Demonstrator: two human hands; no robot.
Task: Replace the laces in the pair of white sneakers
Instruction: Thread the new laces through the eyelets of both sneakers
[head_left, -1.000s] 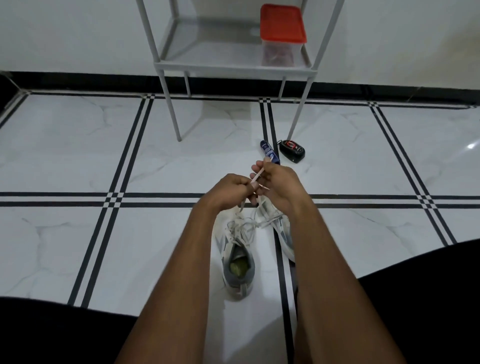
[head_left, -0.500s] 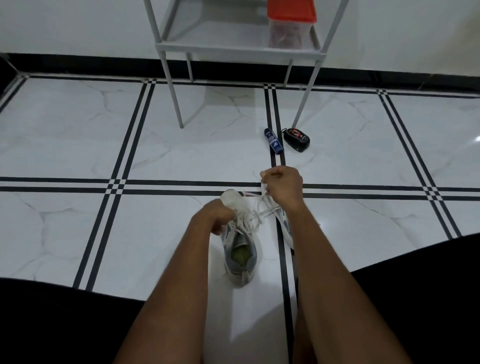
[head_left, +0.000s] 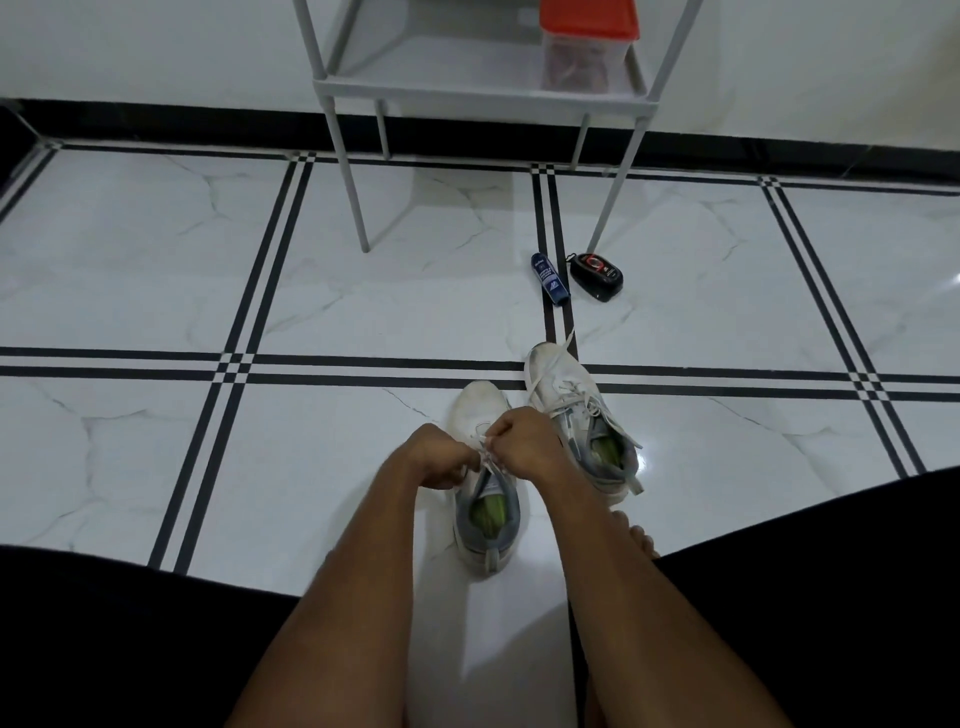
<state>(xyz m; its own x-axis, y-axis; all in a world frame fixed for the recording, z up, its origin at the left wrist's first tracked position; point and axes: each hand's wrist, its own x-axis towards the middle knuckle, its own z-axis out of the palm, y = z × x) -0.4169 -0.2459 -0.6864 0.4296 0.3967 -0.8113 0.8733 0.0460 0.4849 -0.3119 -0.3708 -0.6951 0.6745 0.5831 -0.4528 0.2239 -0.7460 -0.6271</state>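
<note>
White marble-look floor tiles (head_left: 130, 457) with black double lines, white wall behind; we sit low on it, legs in dark cloth at both bottom corners, which puts the shoes within easy reach between our knees.

Left to right: our left hand (head_left: 434, 457) is curled, fingers pinching the white lace (head_left: 480, 441) over the near sneaker (head_left: 485, 499); exactly which strand it holds we cannot tell. That shoe sits heel toward us, green insole showing, so the eyelets face up for threading. Our right hand (head_left: 524, 436) is bunched tight just beside the left, also pinching the lace at the same spot, probably to pull it through or snug it. Both hands hover over the tongue, touching each other or nearly.

Just right, the second sneaker (head_left: 576, 421) stands angled away, toe farther out, its lace (head_left: 566, 345) loose with one end trailing past the toe; we judge it either waiting or half done.

Farther back: a blue tube (head_left: 549, 278) and a black-and-red case (head_left: 597, 270) lie near a leg of the grey metal rack (head_left: 483, 85), well apart from the shoes. A red-lidded container (head_left: 587, 39) sits on the rack shelf.
</note>
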